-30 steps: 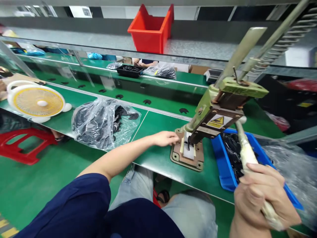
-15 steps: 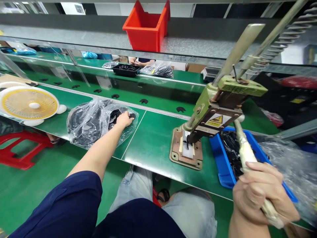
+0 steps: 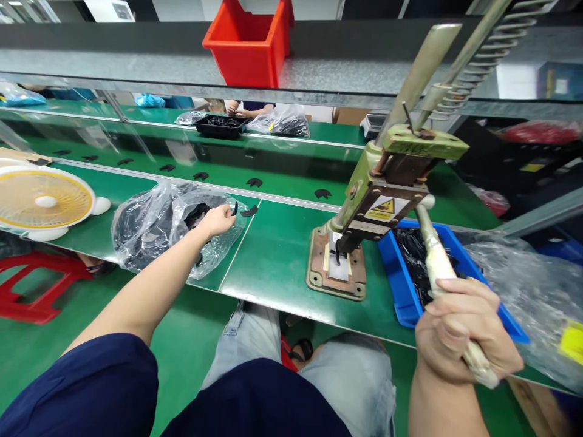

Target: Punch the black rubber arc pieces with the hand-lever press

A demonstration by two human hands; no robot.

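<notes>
My left hand (image 3: 220, 221) is over the mouth of a clear plastic bag (image 3: 150, 224) of black parts, its fingers pinched on a small curved black piece (image 3: 235, 209). Just right of those fingertips, another black piece (image 3: 249, 211) lies at the bag's edge. My right hand (image 3: 469, 328) is wrapped round the tape-covered lever handle (image 3: 438, 261) of a green hand press (image 3: 359, 182). Under the ram, a thin dark part (image 3: 337, 250) rests on the light plate of the press base (image 3: 316, 279).
A blue bin (image 3: 403, 306) of black parts stands right of the press, beside a clear plastic bag (image 3: 519, 291). Several black pieces (image 3: 254, 182) lie spaced along the green strip behind. A fan (image 3: 45, 200) lies at left; a red bin (image 3: 246, 57) sits on the shelf. Across, a person's hands (image 3: 239, 110) show.
My left hand has come up out of the bag's opening with a black piece in its fingers. My right hand keeps its grip on the lever. The whole view has shifted slightly.
</notes>
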